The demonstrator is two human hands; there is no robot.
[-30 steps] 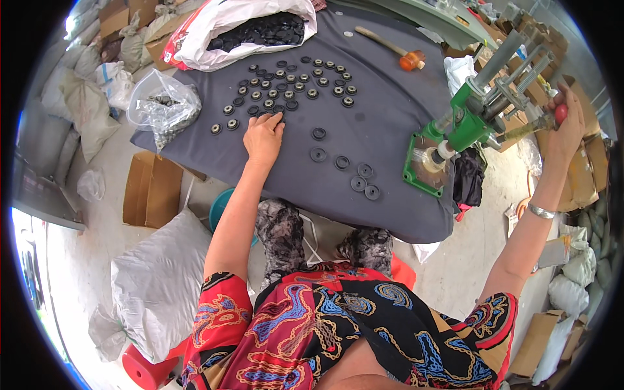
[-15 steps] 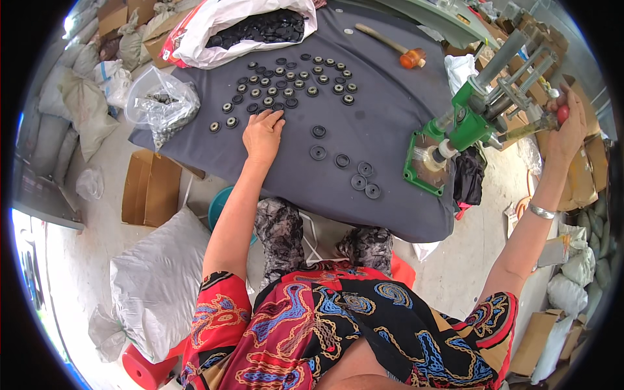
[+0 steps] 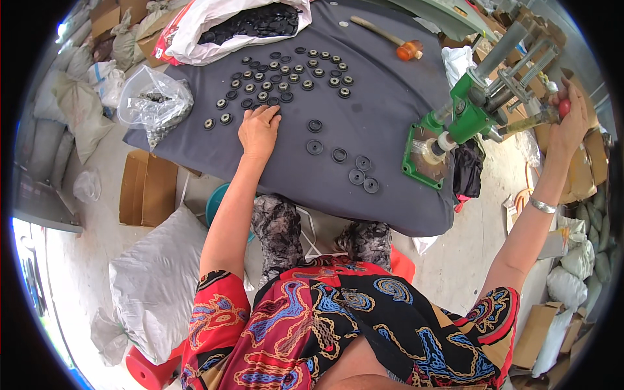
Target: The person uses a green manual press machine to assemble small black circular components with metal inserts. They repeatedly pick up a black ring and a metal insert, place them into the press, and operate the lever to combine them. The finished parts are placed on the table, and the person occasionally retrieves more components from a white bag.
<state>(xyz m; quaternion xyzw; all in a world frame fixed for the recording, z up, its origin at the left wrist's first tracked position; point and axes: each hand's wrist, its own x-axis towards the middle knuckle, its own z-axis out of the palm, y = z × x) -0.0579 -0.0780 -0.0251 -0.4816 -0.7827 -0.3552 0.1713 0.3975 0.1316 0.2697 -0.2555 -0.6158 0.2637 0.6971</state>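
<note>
On the grey-covered table my left hand lies at the near edge of a group of small black wheels. Its fingers curl down on a dark wheel, mostly hidden under the fingertips. Many wheels in the group have a metal bearing in the middle. Nearer to me are several wheels without bearings. At the far right my right hand is closed round the red-knobbed lever of a green hand press. Its base plate stands on the table's right corner.
A white sack of black parts lies at the back left, with a clear plastic bag of metal bearings nearer. A mallet with an orange head lies at the back. Cardboard boxes and a large white sack are on the floor.
My view has shifted slightly, so the table sits a little further left and up. My left hand stays at the wheels' near edge; my right hand stays on the lever.
</note>
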